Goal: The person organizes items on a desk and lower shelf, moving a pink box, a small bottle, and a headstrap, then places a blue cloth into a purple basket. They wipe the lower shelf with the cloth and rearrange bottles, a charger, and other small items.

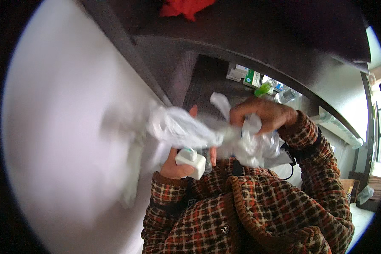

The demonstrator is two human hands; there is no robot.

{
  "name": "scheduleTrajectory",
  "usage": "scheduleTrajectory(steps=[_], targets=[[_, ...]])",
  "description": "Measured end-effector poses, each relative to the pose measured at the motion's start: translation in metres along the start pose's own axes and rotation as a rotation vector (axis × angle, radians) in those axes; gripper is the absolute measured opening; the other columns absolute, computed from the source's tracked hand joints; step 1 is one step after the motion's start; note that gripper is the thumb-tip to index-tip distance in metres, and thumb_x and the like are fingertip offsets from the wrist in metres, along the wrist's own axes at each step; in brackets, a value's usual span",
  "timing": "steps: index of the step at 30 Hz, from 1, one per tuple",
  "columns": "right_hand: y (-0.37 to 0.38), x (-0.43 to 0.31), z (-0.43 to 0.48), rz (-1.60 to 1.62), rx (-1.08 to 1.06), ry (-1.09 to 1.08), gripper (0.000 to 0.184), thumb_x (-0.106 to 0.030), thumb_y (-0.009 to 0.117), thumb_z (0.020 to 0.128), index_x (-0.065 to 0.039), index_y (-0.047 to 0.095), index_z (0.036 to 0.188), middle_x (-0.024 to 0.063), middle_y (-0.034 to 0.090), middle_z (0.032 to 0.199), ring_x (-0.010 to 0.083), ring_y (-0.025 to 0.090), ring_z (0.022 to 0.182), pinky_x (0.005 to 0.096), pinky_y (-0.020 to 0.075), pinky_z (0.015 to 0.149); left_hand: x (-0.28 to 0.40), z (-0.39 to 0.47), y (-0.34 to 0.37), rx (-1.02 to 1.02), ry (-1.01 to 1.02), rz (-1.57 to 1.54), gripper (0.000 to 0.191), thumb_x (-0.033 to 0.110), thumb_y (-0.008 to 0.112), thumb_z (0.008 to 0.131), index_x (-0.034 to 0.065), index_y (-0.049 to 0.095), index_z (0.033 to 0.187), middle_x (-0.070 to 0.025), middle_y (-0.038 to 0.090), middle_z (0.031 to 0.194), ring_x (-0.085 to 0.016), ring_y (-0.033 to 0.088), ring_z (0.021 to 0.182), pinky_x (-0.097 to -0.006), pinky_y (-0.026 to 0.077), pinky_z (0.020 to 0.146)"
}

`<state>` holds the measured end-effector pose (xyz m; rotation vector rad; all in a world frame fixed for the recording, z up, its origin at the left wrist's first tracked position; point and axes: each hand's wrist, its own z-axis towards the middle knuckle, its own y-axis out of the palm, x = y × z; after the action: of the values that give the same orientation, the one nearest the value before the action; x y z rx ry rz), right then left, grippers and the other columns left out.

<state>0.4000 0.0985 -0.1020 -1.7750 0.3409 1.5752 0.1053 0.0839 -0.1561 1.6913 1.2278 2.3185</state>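
My left hand [176, 168] grips a white plastic object [195, 165], rounded and block-shaped with a smaller raised part, likely a capped bottle. Against its right side is a clear, dark-looking container [207, 163], with fingertips visible beyond it. Crumpled clear plastic bags [181, 127] hang blurred above this hand and hide part of it. Higher and to the right, my right hand [263, 114] is closed on the bunched plastic, its fingers blurred by motion. More of the clear plastic [254, 146] trails below the right hand, in front of the checked jacket [209, 216].
A dark shelf compartment [206, 76] lies beyond the hands. Inside are small white boxes [236, 73], a green-and-white box [252, 78], a green bottle [264, 89] and a clear bottle [285, 95]. Red material [187, 8] rests on the dark top. A pale wall [66, 127] is close at left.
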Motion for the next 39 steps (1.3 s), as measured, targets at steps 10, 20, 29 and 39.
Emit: scheduleTrajectory(steps=[10, 20, 29, 39], targets=[[0.032, -0.005, 0.002, 0.139, -0.001, -0.022, 0.034, -0.018, 0.069, 0.069, -0.001, 0.056, 0.096, 0.0119, 0.061, 0.088, 0.0246, 0.060, 0.084, 0.0376, 0.0461, 0.076, -0.004, -0.041, 0.011, 0.158, -0.450, 0.128, 0.093, 0.016, 0.081, 0.074, 0.0039, 0.023, 0.146, -0.0172, 0.047, 0.134, -0.026, 0.052, 0.119, -0.0398, 0.041, 0.103], [0.032, 0.030, -0.053, 0.527, 0.940, 0.294, 0.033, -0.008, 0.060, 0.085, 0.001, 0.054, 0.116, 0.0045, 0.061, 0.100, 0.0142, 0.060, 0.088, 0.0274, 0.0492, 0.079, -0.045, -0.074, -0.012, 0.220, -0.278, 0.014, 0.084, 0.022, 0.078, 0.070, -0.0002, 0.032, 0.137, -0.0105, 0.047, 0.124, -0.022, 0.047, 0.113, -0.0361, 0.038, 0.096], [0.015, 0.076, -0.116, 0.670, 1.277, 0.310, 0.024, -0.017, 0.051, 0.095, -0.002, 0.049, 0.114, 0.0048, 0.059, 0.100, 0.0115, 0.057, 0.083, 0.0270, 0.0495, 0.070, -0.053, -0.082, -0.031, 0.064, 0.105, -0.471, 0.076, 0.049, 0.073, 0.071, 0.0003, 0.040, 0.120, -0.0105, 0.050, 0.099, -0.025, 0.052, 0.088, -0.0417, 0.042, 0.080], [0.020, 0.067, -0.122, 0.361, 1.240, 0.314, 0.034, -0.014, 0.068, 0.086, -0.003, 0.052, 0.113, 0.0049, 0.061, 0.103, 0.0145, 0.060, 0.094, 0.0306, 0.0519, 0.080, -0.055, -0.074, -0.017, 0.258, 0.227, -0.335, 0.088, 0.052, 0.070, 0.075, -0.0011, 0.035, 0.135, -0.0203, 0.050, 0.117, -0.025, 0.053, 0.091, -0.0418, 0.045, 0.077]])
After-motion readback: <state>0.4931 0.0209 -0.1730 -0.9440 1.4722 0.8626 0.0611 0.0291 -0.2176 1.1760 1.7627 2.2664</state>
